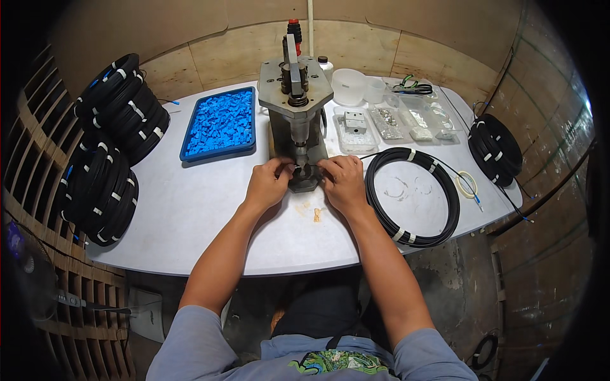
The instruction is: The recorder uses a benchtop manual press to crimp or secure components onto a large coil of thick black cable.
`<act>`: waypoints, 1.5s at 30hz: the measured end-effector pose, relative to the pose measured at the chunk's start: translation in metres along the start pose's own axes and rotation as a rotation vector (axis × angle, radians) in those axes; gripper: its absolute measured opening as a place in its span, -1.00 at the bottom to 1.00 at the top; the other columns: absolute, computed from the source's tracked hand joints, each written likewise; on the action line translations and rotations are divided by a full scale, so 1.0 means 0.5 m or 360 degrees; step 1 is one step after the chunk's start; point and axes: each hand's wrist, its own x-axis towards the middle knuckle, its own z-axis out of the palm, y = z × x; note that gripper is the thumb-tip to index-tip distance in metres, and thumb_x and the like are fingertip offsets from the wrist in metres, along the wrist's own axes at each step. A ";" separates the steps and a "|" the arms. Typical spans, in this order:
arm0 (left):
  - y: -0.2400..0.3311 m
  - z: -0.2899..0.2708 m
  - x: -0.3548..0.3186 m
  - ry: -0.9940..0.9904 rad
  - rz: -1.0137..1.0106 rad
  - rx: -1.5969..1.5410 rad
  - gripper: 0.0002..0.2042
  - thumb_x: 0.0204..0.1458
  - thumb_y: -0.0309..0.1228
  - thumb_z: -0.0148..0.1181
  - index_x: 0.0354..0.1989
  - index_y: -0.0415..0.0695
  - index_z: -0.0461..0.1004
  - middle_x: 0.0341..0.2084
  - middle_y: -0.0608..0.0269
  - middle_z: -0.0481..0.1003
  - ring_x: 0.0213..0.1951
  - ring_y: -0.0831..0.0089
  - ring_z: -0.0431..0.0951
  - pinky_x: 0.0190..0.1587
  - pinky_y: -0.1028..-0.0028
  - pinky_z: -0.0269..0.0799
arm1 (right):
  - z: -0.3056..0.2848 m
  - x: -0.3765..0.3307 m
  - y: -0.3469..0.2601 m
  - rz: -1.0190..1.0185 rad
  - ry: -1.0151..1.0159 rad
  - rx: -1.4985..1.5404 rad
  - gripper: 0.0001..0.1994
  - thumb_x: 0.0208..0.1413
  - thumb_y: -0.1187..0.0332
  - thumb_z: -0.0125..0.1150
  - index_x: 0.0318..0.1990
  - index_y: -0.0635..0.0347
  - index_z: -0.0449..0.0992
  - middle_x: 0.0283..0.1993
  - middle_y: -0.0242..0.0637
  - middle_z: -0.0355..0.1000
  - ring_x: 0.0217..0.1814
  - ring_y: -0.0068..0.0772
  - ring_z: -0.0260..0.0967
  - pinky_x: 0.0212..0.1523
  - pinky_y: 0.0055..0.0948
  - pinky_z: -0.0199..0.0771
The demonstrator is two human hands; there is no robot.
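Note:
Both my hands meet at the base of a metal bench press (299, 130), just under its ram. My left hand (269, 183) is closed in a pinch at the left side of the small die area; the piece in its fingertips is too small to name. On the other side, my right hand (345, 180) has its fingers bent and drawn together close to the die, and what they hold is hidden. A coil of black cable (453, 202) tied with white tape lies right of that hand. One strand from the coil runs toward the right hand.
A dark blue tray (185, 156) full of small blue parts stands left of the press. Stacked black cable coils (101, 190) crowd the left edge, with another coil bundle (494, 151) at right. Clear boxes of small parts (389, 124), a white tub (349, 87) and a tape roll (467, 192) are nearby.

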 end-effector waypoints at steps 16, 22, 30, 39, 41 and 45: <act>-0.004 -0.005 -0.002 0.0001 0.0025 0.0064 -0.78 0.08 -0.41 0.34 -0.15 -0.25 0.64 -0.43 0.07 0.70 -0.37 0.39 0.71 -0.23 0.41 0.57 | -0.001 0.000 0.000 0.0015 -0.0045 -0.0023 -0.73 -0.04 0.46 0.38 -0.12 0.01 0.65 -0.19 -0.37 0.57 0.02 -0.24 0.47 0.27 -0.07 0.21; -0.001 -0.003 0.000 -0.0015 -0.0040 0.0089 -0.79 0.09 -0.42 0.34 -0.15 -0.25 0.64 -0.43 0.07 0.70 -0.36 0.38 0.71 -0.21 0.41 0.57 | 0.000 -0.003 0.001 0.0031 -0.0056 -0.0007 -0.71 -0.04 0.46 0.38 -0.10 0.00 0.65 -0.18 -0.37 0.58 0.04 -0.25 0.47 0.31 -0.07 0.19; -0.006 -0.002 0.000 -0.0019 -0.0024 0.0059 -0.80 0.10 -0.43 0.32 -0.15 -0.27 0.64 -0.42 0.05 0.69 -0.36 0.39 0.71 -0.22 0.39 0.57 | 0.000 -0.004 -0.002 0.0046 -0.0052 0.0002 -0.70 -0.04 0.47 0.39 -0.09 -0.01 0.65 -0.21 -0.40 0.59 0.01 -0.30 0.50 0.34 -0.07 0.18; -0.001 -0.002 0.000 -0.0015 -0.0026 0.0080 -0.81 0.09 -0.44 0.31 -0.17 -0.27 0.63 -0.44 0.06 0.69 -0.36 0.37 0.72 -0.23 0.38 0.57 | 0.003 -0.001 -0.001 0.0034 -0.0051 -0.0024 -0.72 -0.01 0.47 0.37 -0.10 -0.02 0.64 -0.22 -0.43 0.58 -0.02 -0.31 0.51 0.35 -0.04 0.17; 0.000 -0.002 0.000 -0.0020 -0.0025 0.0075 -0.81 0.10 -0.44 0.30 -0.17 -0.28 0.62 -0.44 0.06 0.69 -0.36 0.37 0.72 -0.23 0.38 0.57 | 0.004 -0.002 0.000 0.0041 -0.0058 -0.0030 -0.73 0.00 0.47 0.36 -0.10 -0.02 0.64 -0.22 -0.42 0.58 0.00 -0.31 0.50 0.35 -0.03 0.17; -0.011 -0.002 0.001 -0.0023 0.0017 0.0029 -0.80 0.12 -0.43 0.26 -0.17 -0.29 0.62 -0.44 0.06 0.69 -0.34 0.37 0.72 -0.22 0.39 0.58 | 0.005 -0.002 0.000 0.0024 -0.0048 -0.0021 -0.72 0.00 0.47 0.36 -0.10 -0.02 0.64 -0.21 -0.42 0.57 0.02 -0.30 0.48 0.34 -0.03 0.16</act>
